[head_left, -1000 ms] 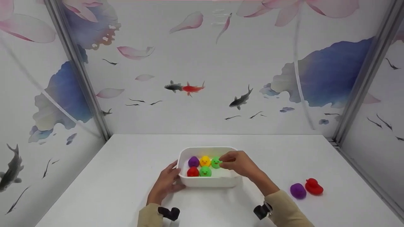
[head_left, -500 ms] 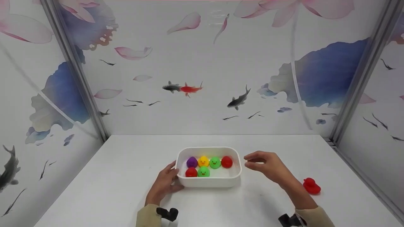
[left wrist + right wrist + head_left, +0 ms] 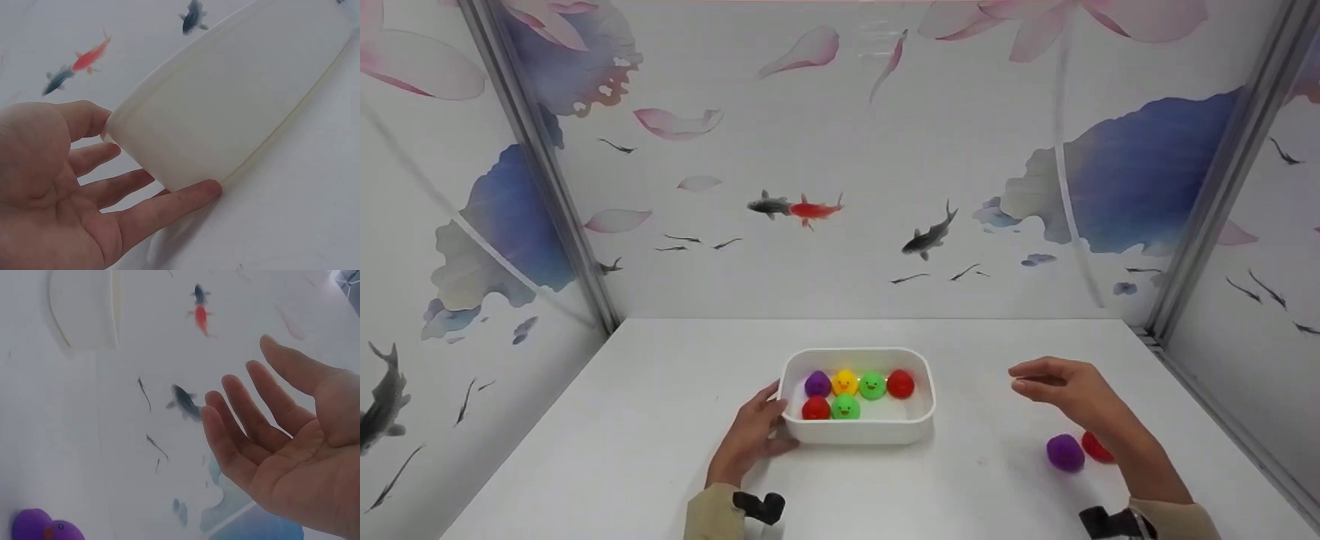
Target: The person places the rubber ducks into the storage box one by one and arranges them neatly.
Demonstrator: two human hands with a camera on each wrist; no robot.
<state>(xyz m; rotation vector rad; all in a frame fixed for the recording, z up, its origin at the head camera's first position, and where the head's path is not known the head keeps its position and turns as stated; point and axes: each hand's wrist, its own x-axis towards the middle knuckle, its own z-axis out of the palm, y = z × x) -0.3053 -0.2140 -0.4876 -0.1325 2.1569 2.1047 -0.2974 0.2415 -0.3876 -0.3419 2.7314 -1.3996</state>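
Note:
A white plastic box (image 3: 859, 433) stands on the table, with several small toy ducks inside: purple (image 3: 817, 385), yellow (image 3: 845, 383), green (image 3: 872, 385) and red (image 3: 900, 384) among them. My left hand (image 3: 754, 427) holds the box's left end; in the left wrist view its digits spread around the corner, from rim to base. To the right of the box, my right hand (image 3: 1065, 386) hovers over the table, fingers loosely bent, with nothing in it. Below that hand lies a purple duck (image 3: 1066, 453), and beside it a red duck (image 3: 1096, 448), partly hidden by the forearm.
The white tabletop (image 3: 660, 420) meets a printed back wall (image 3: 840, 262) with fish and petals. Side panels with metal posts (image 3: 1192, 187) rise at left and right. Small black cameras (image 3: 759, 508) are strapped to both wrists.
My right hand has let go of a red duck in the box and moved away to the right, above the loose ducks. The left hand stays at the box's end.

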